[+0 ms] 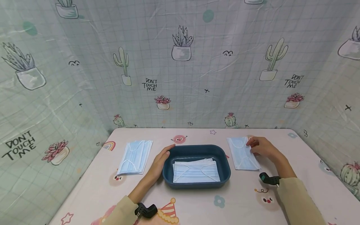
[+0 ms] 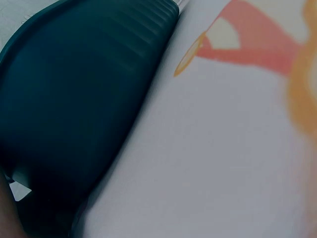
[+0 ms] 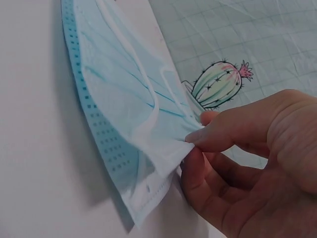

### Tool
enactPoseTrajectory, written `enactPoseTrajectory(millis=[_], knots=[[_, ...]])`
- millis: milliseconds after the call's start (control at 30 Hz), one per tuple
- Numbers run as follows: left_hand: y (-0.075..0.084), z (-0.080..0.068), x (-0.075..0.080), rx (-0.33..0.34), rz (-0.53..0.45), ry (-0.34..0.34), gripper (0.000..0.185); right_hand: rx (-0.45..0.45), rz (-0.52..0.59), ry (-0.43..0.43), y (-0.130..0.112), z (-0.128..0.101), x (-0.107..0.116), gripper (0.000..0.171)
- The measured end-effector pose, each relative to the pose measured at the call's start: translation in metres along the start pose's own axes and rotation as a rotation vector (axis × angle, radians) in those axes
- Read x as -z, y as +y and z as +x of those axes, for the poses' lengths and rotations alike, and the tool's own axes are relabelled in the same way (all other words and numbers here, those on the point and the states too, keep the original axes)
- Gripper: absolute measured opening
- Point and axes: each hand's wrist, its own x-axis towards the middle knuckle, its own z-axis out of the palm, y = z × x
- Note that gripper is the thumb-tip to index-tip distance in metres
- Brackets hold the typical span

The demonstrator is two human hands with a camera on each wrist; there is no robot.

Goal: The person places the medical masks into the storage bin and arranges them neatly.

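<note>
A person at a patterned table pinches a blue face mask beside a dark tray.

The right hand (image 1: 262, 147) pinches the far right edge of a mask (image 1: 242, 153) between thumb and fingertips, lifting that edge; it lies right of the tray (image 1: 225, 165). The left hand (image 1: 161, 162), fingers straight, rests against the tray's left rim. More masks (image 1: 195, 171) fill the tray; a stack (image 1: 135, 157) lies far left, bare tabletop (image 1: 239, 200) nearer.
</note>
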Motion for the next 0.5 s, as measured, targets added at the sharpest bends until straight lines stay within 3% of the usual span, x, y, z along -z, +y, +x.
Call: enactPoseTrajectory(millis=[233, 500], knots=[[0.0006, -0.0002, -0.0002, 0.001, -0.001, 0.003, 0.043, 0.031, -0.012, -0.005, 0.0024, 0.0016, -0.0009, 0.033], [0.0005, -0.0005, -0.0003, 0.007, -0.006, 0.003, 0.043, 0.008, -0.003, -0.003, 0.0046, 0.0039, -0.0020, 0.032]])
